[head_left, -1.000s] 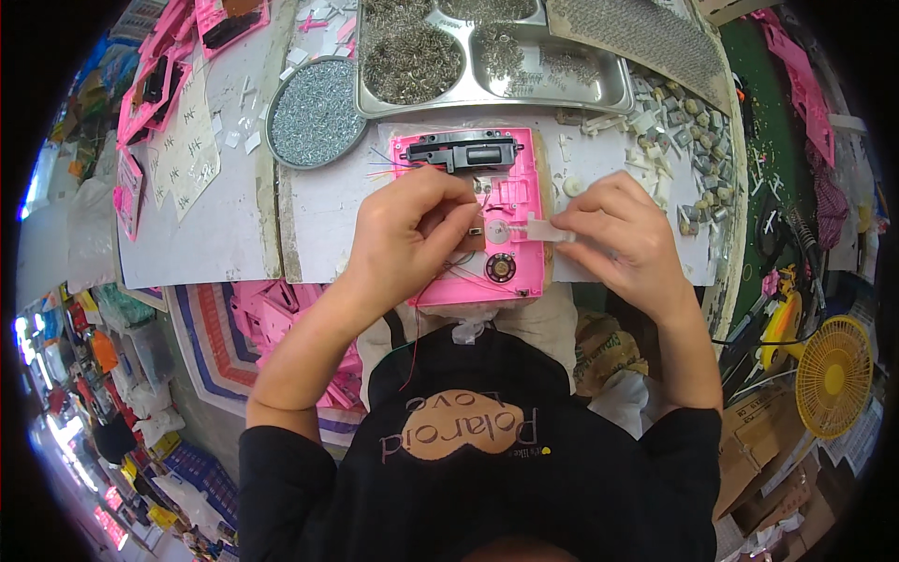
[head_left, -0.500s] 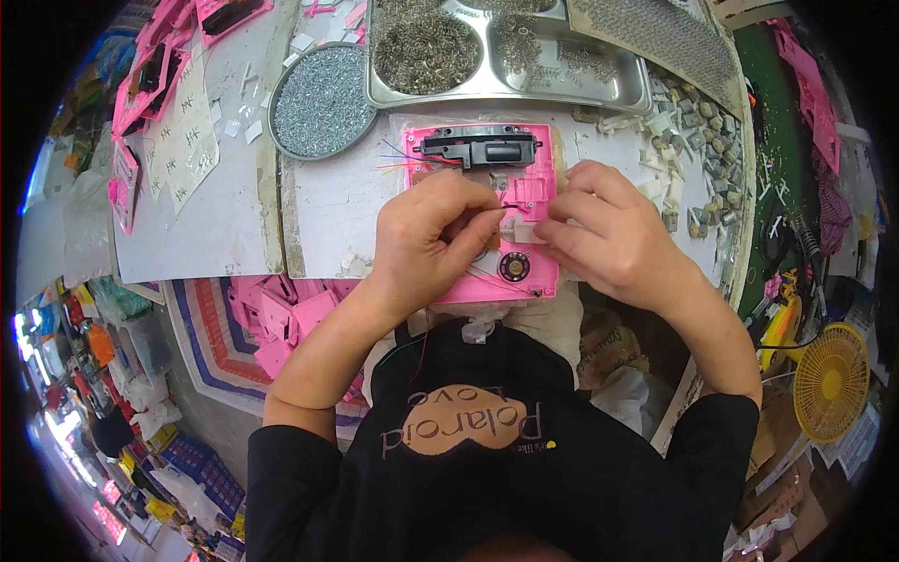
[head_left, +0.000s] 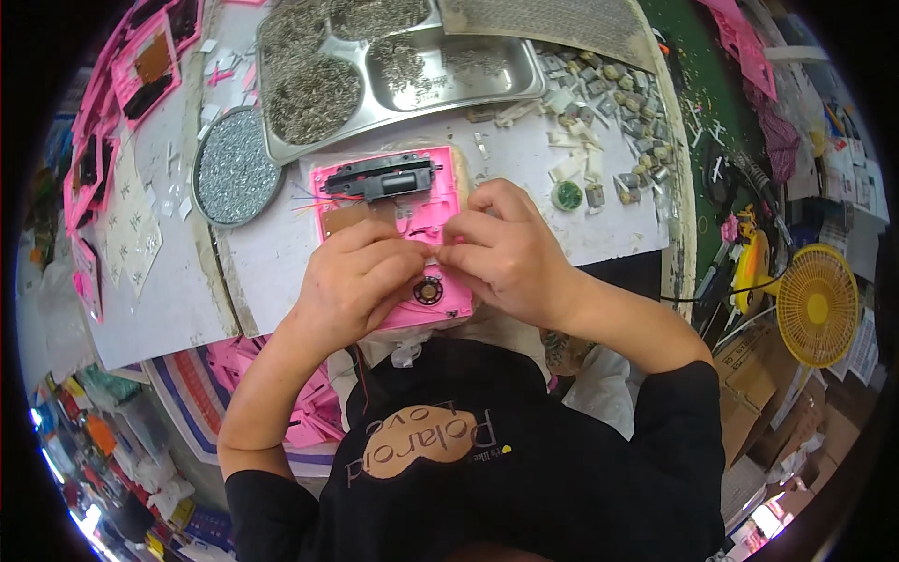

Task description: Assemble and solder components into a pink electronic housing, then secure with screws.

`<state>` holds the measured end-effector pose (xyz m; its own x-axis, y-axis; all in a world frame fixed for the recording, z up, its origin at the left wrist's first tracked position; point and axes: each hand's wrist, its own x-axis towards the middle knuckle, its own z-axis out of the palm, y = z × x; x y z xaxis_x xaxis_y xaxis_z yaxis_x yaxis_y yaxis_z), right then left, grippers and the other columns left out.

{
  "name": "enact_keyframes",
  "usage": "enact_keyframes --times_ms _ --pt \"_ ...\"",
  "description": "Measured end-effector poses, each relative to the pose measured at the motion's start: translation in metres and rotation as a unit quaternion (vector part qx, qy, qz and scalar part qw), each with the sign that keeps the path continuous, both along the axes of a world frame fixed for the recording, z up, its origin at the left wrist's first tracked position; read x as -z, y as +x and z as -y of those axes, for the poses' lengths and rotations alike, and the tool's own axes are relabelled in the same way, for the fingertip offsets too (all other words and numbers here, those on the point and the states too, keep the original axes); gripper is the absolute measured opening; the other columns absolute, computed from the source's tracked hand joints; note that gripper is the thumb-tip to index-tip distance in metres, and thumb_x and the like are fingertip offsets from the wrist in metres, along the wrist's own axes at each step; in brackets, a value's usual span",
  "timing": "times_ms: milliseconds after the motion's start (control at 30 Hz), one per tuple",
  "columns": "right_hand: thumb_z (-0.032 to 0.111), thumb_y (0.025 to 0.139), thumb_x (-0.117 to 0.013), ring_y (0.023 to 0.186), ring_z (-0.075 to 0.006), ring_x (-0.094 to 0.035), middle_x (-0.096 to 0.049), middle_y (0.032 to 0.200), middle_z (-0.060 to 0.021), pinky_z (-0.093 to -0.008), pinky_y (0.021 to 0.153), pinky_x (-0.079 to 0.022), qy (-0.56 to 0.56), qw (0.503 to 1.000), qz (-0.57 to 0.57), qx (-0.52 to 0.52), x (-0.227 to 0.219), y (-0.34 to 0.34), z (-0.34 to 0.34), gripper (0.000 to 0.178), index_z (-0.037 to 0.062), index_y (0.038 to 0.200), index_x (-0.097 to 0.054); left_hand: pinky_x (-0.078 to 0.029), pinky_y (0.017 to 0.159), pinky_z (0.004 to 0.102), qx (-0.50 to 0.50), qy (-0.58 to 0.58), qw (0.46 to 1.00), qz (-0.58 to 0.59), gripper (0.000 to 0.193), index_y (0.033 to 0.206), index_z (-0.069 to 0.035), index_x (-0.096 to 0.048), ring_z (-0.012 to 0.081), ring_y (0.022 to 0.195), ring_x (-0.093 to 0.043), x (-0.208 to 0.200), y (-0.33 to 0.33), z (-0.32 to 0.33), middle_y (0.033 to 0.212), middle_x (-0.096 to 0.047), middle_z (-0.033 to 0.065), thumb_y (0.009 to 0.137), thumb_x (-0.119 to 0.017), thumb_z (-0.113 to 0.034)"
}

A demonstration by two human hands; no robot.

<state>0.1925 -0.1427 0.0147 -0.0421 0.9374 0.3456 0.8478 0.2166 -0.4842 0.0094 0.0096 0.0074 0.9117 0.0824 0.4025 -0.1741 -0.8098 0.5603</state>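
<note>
A pink plastic housing (head_left: 449,192) lies at the table's near edge, its inside facing up. It carries a black mechanism (head_left: 379,180) along the far side, a brown board (head_left: 345,217) and a round black part with a brass-coloured centre (head_left: 429,290). Thin coloured wires stick out on its left. My left hand (head_left: 361,281) is closed over the middle of the housing, thumb and fingers pinched. My right hand (head_left: 510,253) comes in from the right, its fingertips pinched and meeting the left ones. Whatever lies between the fingertips is hidden.
Beyond the housing sits a metal tray (head_left: 435,105) of small springs, with a round dish of screws (head_left: 236,164) left of it. Small grey and white blocks (head_left: 646,140) and a green round piece (head_left: 567,195) lie to the right. A yellow fan (head_left: 817,309) stands far right.
The view has shifted, so the table sits further left and lower. My right fingertips have closed in on the left ones. The white piece seen between my hands is now covered.
</note>
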Motion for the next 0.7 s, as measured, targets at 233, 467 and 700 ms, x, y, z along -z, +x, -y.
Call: enact_keyframes --times_ms 233,467,700 --pt "0.012 0.075 -0.08 0.1 -0.0287 -0.06 -0.068 0.118 -0.0088 -0.0387 0.089 -0.049 -0.034 0.987 -0.145 0.063 -0.011 0.052 0.03 0.035 0.0116 0.11 -0.076 -0.052 0.072 0.0375 0.045 0.109 0.993 -0.012 0.026 0.097 -0.007 -0.066 0.0263 0.096 -0.066 -0.002 -0.007 -0.003 0.111 -0.073 0.005 0.073 -0.074 -0.013" --pt "0.013 0.073 -0.069 0.1 -0.031 -0.055 -0.065 0.097 -0.0105 -0.0398 0.089 -0.047 -0.219 0.921 0.174 0.271 -0.027 0.151 0.086 0.026 0.0051 0.097 -0.075 -0.054 0.074 0.0397 0.012 0.06 0.998 -0.009 0.027 0.091 -0.005 -0.064 0.0299 0.093 -0.066 -0.001 -0.003 0.007 0.109 -0.073 0.0087 0.068 -0.079 -0.006" --pt "0.018 0.084 -0.07 0.082 -0.024 -0.062 -0.067 0.077 -0.0049 -0.038 0.085 -0.049 -0.121 0.931 0.133 0.317 -0.008 0.158 0.055 0.023 0.0044 0.101 -0.075 -0.054 0.073 0.0367 -0.004 -0.02 1.0 0.009 0.033 0.103 -0.002 -0.063 0.0275 0.087 -0.065 -0.017 0.004 0.004 0.112 -0.069 0.012 0.074 -0.079 0.0"
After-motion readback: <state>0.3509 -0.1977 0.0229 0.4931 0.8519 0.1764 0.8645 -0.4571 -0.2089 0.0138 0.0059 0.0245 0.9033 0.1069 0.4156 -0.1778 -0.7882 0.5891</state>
